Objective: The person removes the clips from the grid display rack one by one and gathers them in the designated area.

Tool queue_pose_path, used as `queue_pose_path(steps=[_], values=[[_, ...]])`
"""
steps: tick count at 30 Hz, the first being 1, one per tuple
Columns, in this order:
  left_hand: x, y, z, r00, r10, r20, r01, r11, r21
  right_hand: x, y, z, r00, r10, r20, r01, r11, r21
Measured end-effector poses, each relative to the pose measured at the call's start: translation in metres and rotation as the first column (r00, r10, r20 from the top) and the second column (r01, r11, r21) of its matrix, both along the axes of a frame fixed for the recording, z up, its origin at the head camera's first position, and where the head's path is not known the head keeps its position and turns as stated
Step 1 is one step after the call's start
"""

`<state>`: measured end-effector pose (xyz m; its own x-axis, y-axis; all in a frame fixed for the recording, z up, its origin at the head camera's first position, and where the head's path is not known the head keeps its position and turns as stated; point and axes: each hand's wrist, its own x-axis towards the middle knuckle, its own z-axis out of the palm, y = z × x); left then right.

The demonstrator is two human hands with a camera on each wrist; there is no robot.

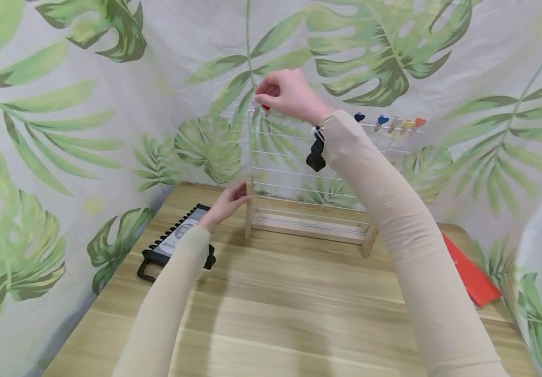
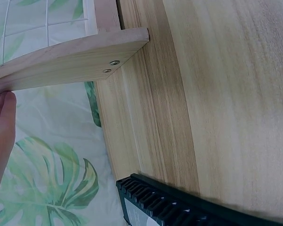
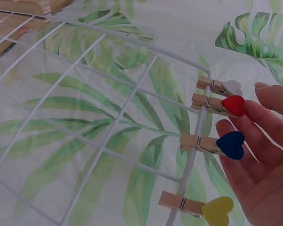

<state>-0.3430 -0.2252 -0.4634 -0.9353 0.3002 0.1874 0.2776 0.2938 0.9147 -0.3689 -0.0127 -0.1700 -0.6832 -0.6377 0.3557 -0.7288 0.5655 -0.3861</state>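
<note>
A white wire grid rack on a wooden base (image 1: 308,231) stands on the table. My left hand (image 1: 227,202) grips its left wooden side post (image 1: 249,214); in the left wrist view the fingertips meet the post's edge. My right hand (image 3: 268,150) is at the top wire's left end, thumb and fingers apart around the heart-topped clothespins. Clipped there are a white-heart clothespin (image 3: 231,87), a red-heart clothespin (image 3: 233,106), a dark blue one (image 3: 230,145) and a yellow one (image 3: 217,211). One finger lies behind the red heart, perhaps touching it.
More heart clothespins, among them a blue one (image 1: 383,120) and an orange one (image 1: 420,122), line the wire's right part. A black-edged grey case (image 1: 177,238) lies left of the rack. Something flat and red (image 1: 473,275) lies right. A leaf-print cloth (image 1: 195,31) hangs behind.
</note>
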Motion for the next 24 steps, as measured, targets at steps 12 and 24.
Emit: queue_pose_path(steps=[12,24], values=[[-0.002,0.001,-0.002,1.000,-0.001,0.006,0.001,1.000,0.005,-0.001,-0.009,0.000,1.000,-0.020,-0.001,0.020,0.999,0.038],[0.001,0.001,-0.001,1.000,0.012,0.020,-0.012,1.000,0.000,-0.001,-0.015,0.002,0.995,-0.096,-0.030,0.097,0.995,0.030]])
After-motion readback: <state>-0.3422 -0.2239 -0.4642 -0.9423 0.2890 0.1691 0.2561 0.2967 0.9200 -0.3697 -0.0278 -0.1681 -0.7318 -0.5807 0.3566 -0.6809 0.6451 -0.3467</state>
